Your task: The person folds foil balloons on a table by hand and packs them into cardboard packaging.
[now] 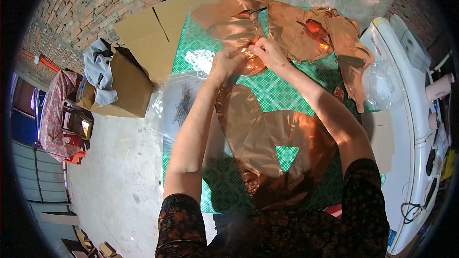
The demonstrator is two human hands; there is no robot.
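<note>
My left hand (227, 62) and my right hand (270, 53) meet near the far part of the table, both closed, pinching a copper-coloured foil balloon (235, 29). The balloon looks flat and creased, with its rounded end hanging just below my fingers. What lies right between the fingertips is too small to make out. Closer to me lies a large flat copper foil balloon (253, 134) with a triangular hole. Other copper foil balloons (289, 26) are spread right of my right hand, and a shiny red piece (315, 29) rests on them.
A green patterned cloth (282, 93) covers the table. White strips (200, 60) and a clear bag (181, 98) of thin dark pieces lie left. A crumpled clear bag (382, 83) and a white appliance-like body (413, 114) stand right. A cardboard box (126, 86) holds grey cloth.
</note>
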